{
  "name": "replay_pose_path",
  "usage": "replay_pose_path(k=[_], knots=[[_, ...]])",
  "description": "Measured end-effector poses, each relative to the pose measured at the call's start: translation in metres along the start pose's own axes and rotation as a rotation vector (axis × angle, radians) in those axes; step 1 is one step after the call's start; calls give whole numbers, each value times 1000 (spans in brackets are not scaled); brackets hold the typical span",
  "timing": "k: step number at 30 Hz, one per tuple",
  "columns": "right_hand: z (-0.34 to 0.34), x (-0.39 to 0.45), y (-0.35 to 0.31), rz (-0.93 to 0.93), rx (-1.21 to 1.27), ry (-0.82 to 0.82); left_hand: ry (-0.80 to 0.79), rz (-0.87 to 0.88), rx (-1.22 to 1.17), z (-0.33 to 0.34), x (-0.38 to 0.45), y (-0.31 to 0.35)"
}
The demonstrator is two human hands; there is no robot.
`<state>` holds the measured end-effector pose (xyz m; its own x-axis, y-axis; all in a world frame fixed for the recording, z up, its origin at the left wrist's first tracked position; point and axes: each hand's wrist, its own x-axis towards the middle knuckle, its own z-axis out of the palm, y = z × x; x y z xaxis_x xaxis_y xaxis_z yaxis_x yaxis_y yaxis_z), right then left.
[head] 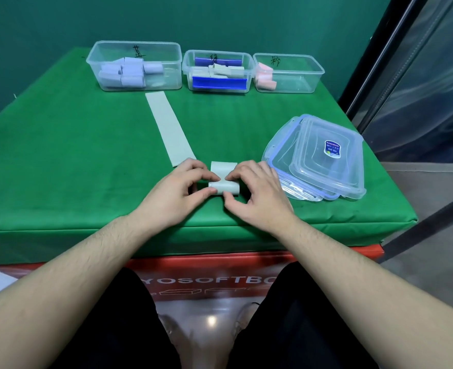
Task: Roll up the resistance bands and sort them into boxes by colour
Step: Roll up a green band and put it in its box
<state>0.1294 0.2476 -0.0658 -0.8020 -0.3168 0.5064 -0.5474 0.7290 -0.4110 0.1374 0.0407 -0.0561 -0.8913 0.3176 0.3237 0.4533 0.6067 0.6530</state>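
Observation:
A pale green band roll (224,187) lies near the front edge of the green mat, its loose tail flat just behind it. My left hand (178,191) pinches the roll's left end and my right hand (257,194) pinches its right end, thumbs in front and fingers on top. A second pale green band (170,127) lies flat and unrolled, running away to the back. At the back stand three clear boxes: the left box (94,63) with several light blue rolls, the middle box (248,66) with pale green rolls and blue clips, the right box (316,73) with pink rolls.
A stack of clear lids (323,158) with blue rims lies to the right of my right hand. The green mat (60,155) tops a red soft box. A dark frame and glass stand at the right. My legs and shoes show below.

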Motion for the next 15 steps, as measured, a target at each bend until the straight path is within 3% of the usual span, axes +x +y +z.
replay_pose_path(k=[15], knots=[[2,0,1,-3,-37,24,22,11,87,-2,7,0]])
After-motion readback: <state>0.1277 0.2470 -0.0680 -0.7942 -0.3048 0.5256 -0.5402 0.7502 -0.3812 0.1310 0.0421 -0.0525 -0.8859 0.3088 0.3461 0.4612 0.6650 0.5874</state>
